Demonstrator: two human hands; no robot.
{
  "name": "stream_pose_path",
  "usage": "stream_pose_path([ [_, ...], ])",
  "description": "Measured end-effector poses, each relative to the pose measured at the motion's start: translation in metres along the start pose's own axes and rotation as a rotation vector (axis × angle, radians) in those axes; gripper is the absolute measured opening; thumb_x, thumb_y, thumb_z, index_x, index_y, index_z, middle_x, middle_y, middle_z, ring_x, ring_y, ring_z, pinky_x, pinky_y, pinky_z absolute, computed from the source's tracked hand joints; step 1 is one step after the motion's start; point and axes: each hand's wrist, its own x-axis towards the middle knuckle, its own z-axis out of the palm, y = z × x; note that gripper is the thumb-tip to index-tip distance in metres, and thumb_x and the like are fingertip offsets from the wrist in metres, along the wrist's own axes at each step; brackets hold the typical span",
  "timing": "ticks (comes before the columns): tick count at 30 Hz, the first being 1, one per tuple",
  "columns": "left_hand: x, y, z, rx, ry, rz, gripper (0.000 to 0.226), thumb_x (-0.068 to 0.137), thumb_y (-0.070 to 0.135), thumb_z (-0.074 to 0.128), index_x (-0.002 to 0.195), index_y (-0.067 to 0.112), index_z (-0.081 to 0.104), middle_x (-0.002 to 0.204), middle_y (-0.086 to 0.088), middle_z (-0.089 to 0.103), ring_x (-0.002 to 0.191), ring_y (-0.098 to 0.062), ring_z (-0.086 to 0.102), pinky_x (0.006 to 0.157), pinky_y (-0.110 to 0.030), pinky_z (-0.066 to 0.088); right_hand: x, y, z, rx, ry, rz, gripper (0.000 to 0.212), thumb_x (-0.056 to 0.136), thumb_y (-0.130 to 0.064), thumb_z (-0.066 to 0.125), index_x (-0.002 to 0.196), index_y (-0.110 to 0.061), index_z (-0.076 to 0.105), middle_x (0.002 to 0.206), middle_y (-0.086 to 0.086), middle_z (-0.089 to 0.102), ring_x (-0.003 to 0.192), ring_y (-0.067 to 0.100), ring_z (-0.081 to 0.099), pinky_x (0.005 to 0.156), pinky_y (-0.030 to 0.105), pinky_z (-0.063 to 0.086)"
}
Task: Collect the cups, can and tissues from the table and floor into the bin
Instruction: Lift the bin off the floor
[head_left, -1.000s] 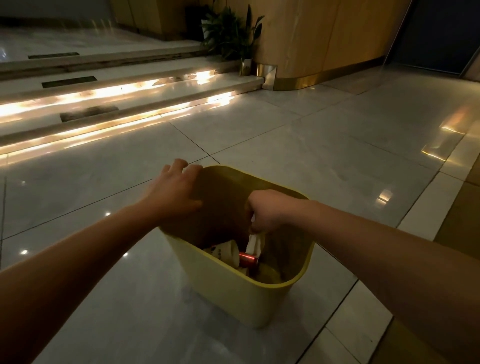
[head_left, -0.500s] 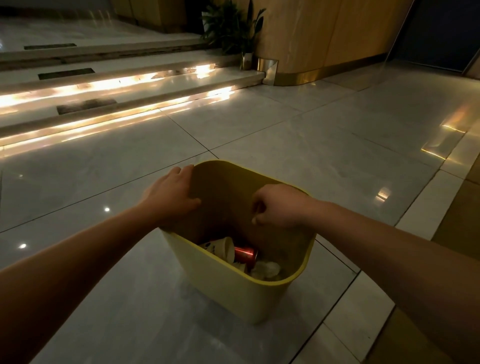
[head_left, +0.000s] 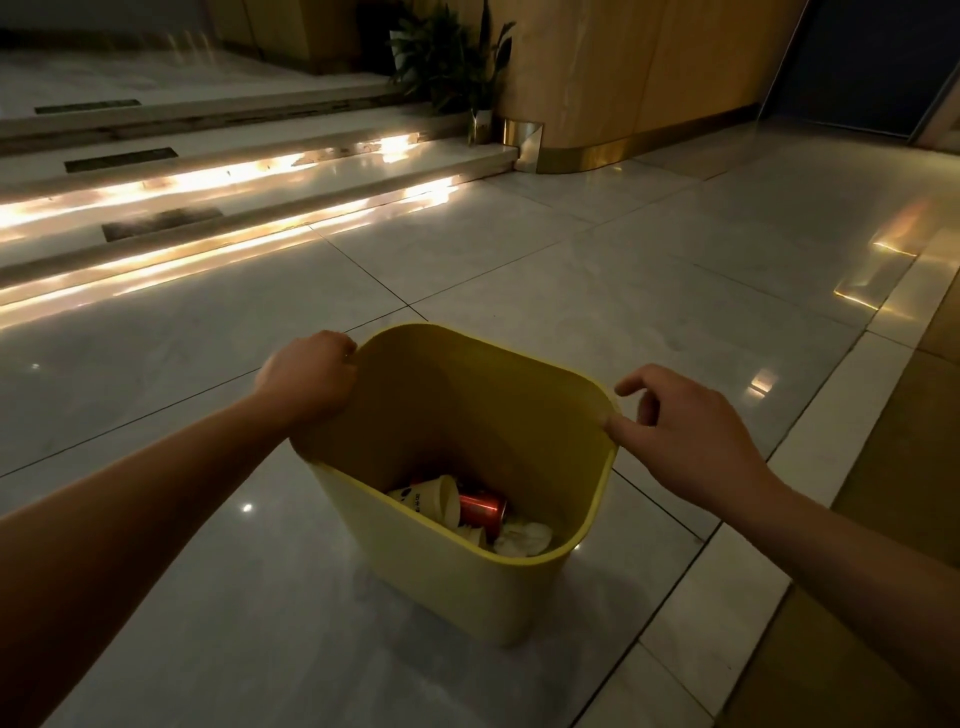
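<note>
Yellow bin (head_left: 467, 582) on pale floor tiles (head_left: 597, 291), holding a paper cup (head_left: 431, 496), red can (head_left: 480, 512) and crumpled tissues (head_left: 522, 538). Left hand (head_left: 306, 376) curled closed over the far-left rim. Right hand (head_left: 685, 436) now outside the bin, empty, fingers loosely spread, thumb touching the right rim; a second ago inside, dropping tissue. Collection seemingly finished.

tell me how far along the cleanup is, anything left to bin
Mostly done: a paper cup, a red can and tissues lie inside the yellow bin. The left hand grips its rim; the right hand touches the opposite rim. No litter shows on the floor.
</note>
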Motion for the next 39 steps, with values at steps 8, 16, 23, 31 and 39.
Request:
stream_pose_path([
  [8, -0.003, -0.003, 0.001, -0.046, 0.032, -0.009, 0.036, 0.093, 0.007, 0.042, 0.121, 0.01, 0.064, 0.116, -0.014, 0.068, 0.1, -0.031, 0.064, 0.075, -0.036, 0.048, -0.019, -0.016, 0.011, 0.556, -0.288, 0.341, 0.018, 0.093, -0.025, 0.06, 0.109, -0.02, 0.055, 0.059, 0.011, 0.06, 0.04, 0.018, 0.046, 0.039, 0.027, 0.039],
  [16, -0.011, 0.016, -0.012, -0.072, 0.086, 0.05, 0.034, 0.091, 0.007, 0.046, 0.116, 0.01, 0.067, 0.111, -0.014, 0.07, 0.093, -0.032, 0.066, 0.079, -0.041, 0.054, -0.021, -0.012, -0.007, 0.46, -0.185, 0.312, 0.015, 0.089, -0.009, 0.049, 0.098, -0.009, 0.061, 0.054, 0.013, 0.058, 0.038, 0.021, 0.045, 0.037, 0.027, 0.039],
  [23, -0.021, 0.07, -0.023, -0.21, 0.02, 0.145, 0.031, 0.095, 0.014, 0.046, 0.119, 0.01, 0.065, 0.114, -0.014, 0.068, 0.094, -0.031, 0.067, 0.085, -0.05, 0.056, -0.027, 0.023, -0.061, 0.463, -0.078, 0.301, 0.017, 0.091, -0.01, 0.051, 0.102, -0.016, 0.063, 0.042, 0.003, 0.053, 0.034, 0.018, 0.042, 0.036, 0.025, 0.038],
  [31, -0.034, 0.153, 0.016, -0.222, -0.156, 0.229, 0.028, 0.095, 0.02, 0.048, 0.117, 0.017, 0.066, 0.108, -0.008, 0.07, 0.087, -0.026, 0.069, 0.078, -0.044, 0.058, -0.082, 0.093, -0.105, 0.423, -0.056, 0.496, 0.021, 0.093, -0.006, 0.048, 0.103, -0.016, 0.063, 0.035, 0.002, 0.05, 0.027, 0.016, 0.037, 0.031, 0.021, 0.032],
  [39, -0.079, 0.251, 0.045, -0.233, -0.387, 0.214, 0.029, 0.093, 0.02, 0.049, 0.118, 0.018, 0.065, 0.105, -0.007, 0.073, 0.085, -0.023, 0.07, 0.075, -0.038, 0.058, -0.141, 0.141, -0.152, 0.354, -0.015, 0.84, 0.022, 0.094, -0.007, 0.053, 0.112, -0.016, 0.063, 0.106, 0.01, 0.07, 0.096, 0.027, 0.068, 0.083, 0.043, 0.056],
])
